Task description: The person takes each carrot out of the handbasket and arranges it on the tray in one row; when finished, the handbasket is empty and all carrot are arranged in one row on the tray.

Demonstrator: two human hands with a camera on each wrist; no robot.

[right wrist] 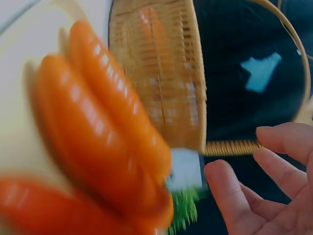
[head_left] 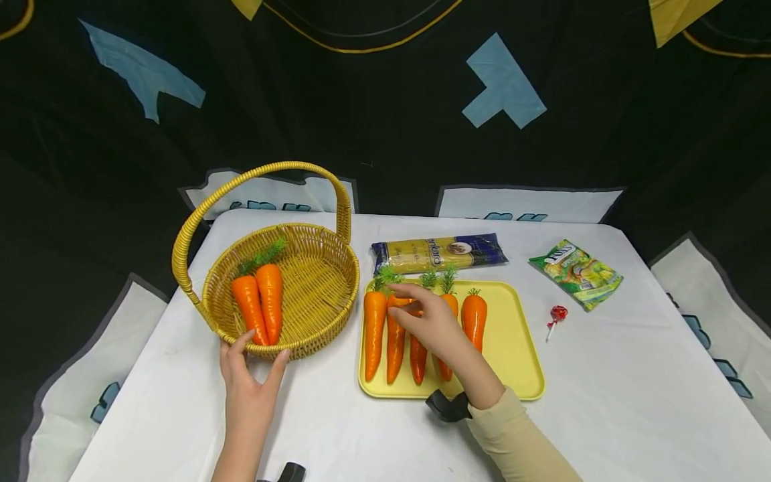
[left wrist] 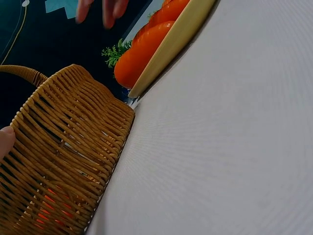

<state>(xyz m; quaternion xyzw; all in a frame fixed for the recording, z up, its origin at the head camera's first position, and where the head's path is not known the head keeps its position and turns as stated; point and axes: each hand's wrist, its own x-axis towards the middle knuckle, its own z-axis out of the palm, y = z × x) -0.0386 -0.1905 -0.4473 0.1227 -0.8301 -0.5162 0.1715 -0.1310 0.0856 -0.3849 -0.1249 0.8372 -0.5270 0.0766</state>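
Note:
A yellow wicker basket (head_left: pixel 319 288) with a tall arched handle stands at the left. Two orange carrots (head_left: pixel 270 301) with green tops lie inside it. My left hand (head_left: pixel 249 381) holds the basket's near rim; in the left wrist view one fingertip (left wrist: pixel 6 141) shows at the rim. Several more carrots (head_left: pixel 374 335) lie side by side on a yellow tray (head_left: pixel 512 348). Over their upper ends hovers my right hand (head_left: pixel 430 321), its thumb and fingers spread apart with nothing between them. In the right wrist view the carrots (right wrist: pixel 93 132) beside this hand are blurred.
Behind the tray lies a pack of pasta (head_left: pixel 440 253) in yellow and dark blue. To the right are a green packet (head_left: pixel 578 273) and a red lollipop (head_left: pixel 557 314). A white cloth (head_left: pixel 614 402) covers the table, and a dark patterned curtain (head_left: pixel 385 114) hangs behind.

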